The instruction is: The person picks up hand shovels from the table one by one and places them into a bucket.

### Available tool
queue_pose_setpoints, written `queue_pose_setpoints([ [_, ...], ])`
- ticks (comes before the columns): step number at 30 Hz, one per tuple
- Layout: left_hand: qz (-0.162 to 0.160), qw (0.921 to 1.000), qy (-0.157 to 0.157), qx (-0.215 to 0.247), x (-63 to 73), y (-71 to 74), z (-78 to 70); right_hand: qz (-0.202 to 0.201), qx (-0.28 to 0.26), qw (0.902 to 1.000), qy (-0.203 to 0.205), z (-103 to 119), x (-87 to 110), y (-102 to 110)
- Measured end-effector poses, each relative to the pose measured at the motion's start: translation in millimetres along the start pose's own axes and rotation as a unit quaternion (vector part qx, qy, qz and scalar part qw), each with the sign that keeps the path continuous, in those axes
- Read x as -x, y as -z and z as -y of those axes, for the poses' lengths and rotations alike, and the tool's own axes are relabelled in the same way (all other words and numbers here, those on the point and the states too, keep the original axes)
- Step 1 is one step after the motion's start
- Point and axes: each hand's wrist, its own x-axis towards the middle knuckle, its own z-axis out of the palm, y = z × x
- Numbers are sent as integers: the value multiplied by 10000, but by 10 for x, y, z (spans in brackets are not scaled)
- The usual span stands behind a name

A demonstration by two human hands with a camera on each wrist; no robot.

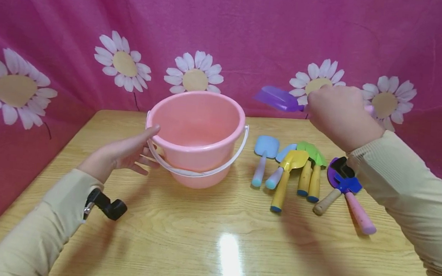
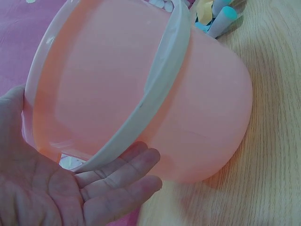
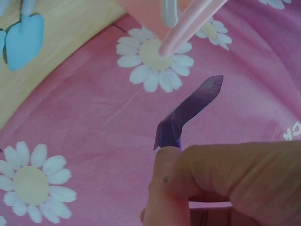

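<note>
A pink bucket (image 1: 196, 162) with a white handle (image 1: 218, 170) hanging over its front stands upright on the table. My left hand (image 1: 129, 151) is at its left side, thumb at the rim and the other fingers fairly straight beside the handle; the left wrist view has this hand (image 2: 61, 193) with palm showing. Raised above the right part of the table, my right hand (image 1: 340, 114) grips a purple trowel (image 1: 277, 98) whose blade points left toward the bucket. Most of the trowel's handle is hidden in the fist; the right wrist view shows its blade (image 3: 200, 101) beyond the fingers.
Right of the bucket lie a light blue shovel (image 1: 266, 147), a yellow trowel (image 1: 294, 160), green tools (image 1: 312, 153) and another light blue one. Farther right, a blue rake (image 1: 346, 184) overlaps a pink-handled purple tool (image 1: 360, 214). A pink flowered cloth (image 1: 251, 37) hangs behind.
</note>
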Motion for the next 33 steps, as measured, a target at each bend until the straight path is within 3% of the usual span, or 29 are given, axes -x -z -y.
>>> queue_pose_setpoints([
  [5,29,10000,-33,-7,13,9,0,19,74,9999,107,122,-91,104],
  [14,46,10000,-67,-14,31,26,-1,458,684,9961,325,449,-247,233],
  [23,-12,10000,10,62,47,34,26,97,1324,9881,782,826,-377,247],
  [28,21,10000,10,79,34,30,26,499,1676,9811,824,1023,-487,223],
  [33,-33,10000,29,46,12,28,27,915,1604,9795,802,1209,-625,163],
])
